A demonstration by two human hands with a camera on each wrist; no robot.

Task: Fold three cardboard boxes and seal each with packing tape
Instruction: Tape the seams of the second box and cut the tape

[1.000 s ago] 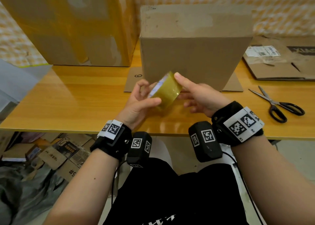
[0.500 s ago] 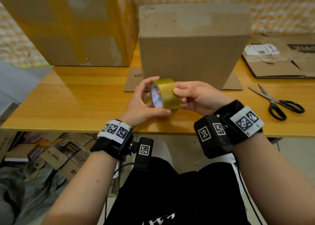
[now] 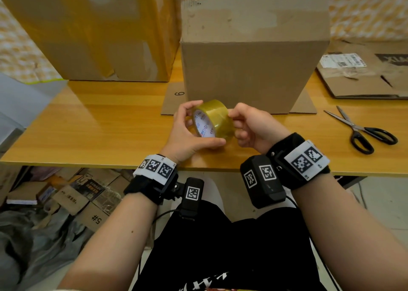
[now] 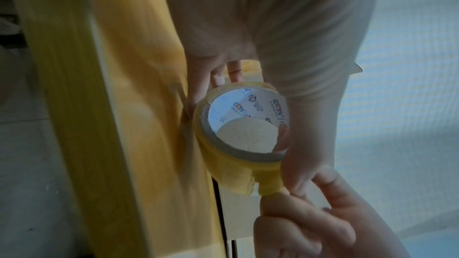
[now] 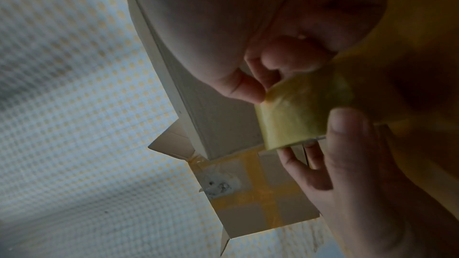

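A roll of yellowish packing tape [image 3: 213, 119] with a white printed core is held just above the wooden table [image 3: 106, 125], in front of a folded brown cardboard box [image 3: 247, 65]. My left hand [image 3: 189, 131] grips the roll [image 4: 244, 130], thumb under it and fingers over its top. My right hand [image 3: 247, 125] pinches at the roll's outer surface [image 5: 298, 113] with thumb and forefinger, on its right side. A large taped box [image 3: 92, 30] stands at the back left. A flattened box [image 3: 366, 74] with a white label lies at the right.
Black-handled scissors [image 3: 362, 129] lie on the table to the right of my hands. The folded box stands on its spread flaps [image 3: 174, 101]. Cardboard scraps and bags [image 3: 66, 198] lie on the floor under the table's left side.
The roll has been turned from tilted to upright in my hands and brought slightly lower and nearer. My right hand went from fingers extended over the roll to pinching its side.
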